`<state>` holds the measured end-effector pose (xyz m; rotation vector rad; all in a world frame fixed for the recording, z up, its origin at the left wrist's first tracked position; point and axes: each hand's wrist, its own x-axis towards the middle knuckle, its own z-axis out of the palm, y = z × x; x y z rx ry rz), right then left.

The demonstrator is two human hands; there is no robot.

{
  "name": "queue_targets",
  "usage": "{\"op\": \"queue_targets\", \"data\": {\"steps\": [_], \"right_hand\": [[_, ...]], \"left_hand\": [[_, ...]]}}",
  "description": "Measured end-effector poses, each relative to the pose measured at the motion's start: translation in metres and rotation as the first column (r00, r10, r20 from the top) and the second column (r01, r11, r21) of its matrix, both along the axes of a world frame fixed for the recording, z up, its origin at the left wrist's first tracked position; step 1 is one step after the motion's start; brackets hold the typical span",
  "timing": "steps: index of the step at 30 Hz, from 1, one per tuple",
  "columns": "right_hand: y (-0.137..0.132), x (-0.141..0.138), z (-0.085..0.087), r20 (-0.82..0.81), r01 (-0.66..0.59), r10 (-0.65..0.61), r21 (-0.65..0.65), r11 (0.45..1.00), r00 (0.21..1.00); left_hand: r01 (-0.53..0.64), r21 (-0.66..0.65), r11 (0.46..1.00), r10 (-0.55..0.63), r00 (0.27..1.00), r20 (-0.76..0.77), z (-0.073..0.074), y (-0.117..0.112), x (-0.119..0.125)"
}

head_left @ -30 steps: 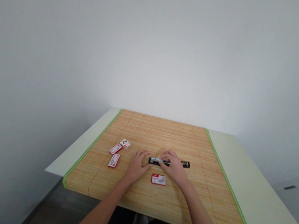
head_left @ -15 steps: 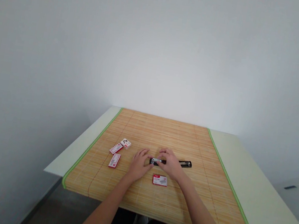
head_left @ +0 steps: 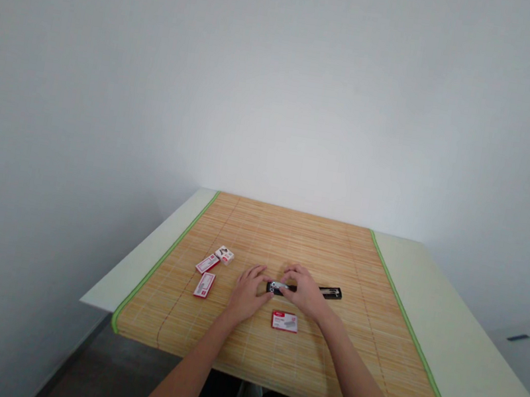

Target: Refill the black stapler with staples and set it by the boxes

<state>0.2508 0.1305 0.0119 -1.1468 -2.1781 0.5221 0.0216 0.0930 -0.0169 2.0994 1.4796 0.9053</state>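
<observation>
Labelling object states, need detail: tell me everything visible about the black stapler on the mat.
The stapler is a long, slim black bar, seemingly opened out flat, lying left to right on the bamboo mat near its middle. A shiny silver metal section shows near its left end; the rest looks like dark plastic or metal. The right hand covers its middle, reaching to the silver part; the left hand meets its left end with the thumb. Its right end sticks out free.

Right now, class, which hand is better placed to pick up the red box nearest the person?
Probably right: the right hand lies just beyond the red box, the left hand farther off.
</observation>
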Motion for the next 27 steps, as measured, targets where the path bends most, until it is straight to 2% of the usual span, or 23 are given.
{"op": "queue_targets", "data": {"steps": [8,17,27], "right_hand": [[-0.003,-0.001,0.006,0.04,-0.001,0.001,0.005,1.0,0.999],[-0.013,0.018,0.02,0.104,-0.014,0.01,0.041,0.999,0.995],[-0.021,0.006,0.019,0.097,-0.022,0.017,0.052,0.998,0.995]], "left_hand": [[0.01,0.002,1.0,-0.01,1.0,0.008,0.004,-0.001,0.0],[-0.007,-0.007,1.0,0.007,1.0,0.007,0.007,-0.003,0.002],[-0.004,-0.01,1.0,0.004,1.0,0.026,0.009,-0.004,0.002]]}}
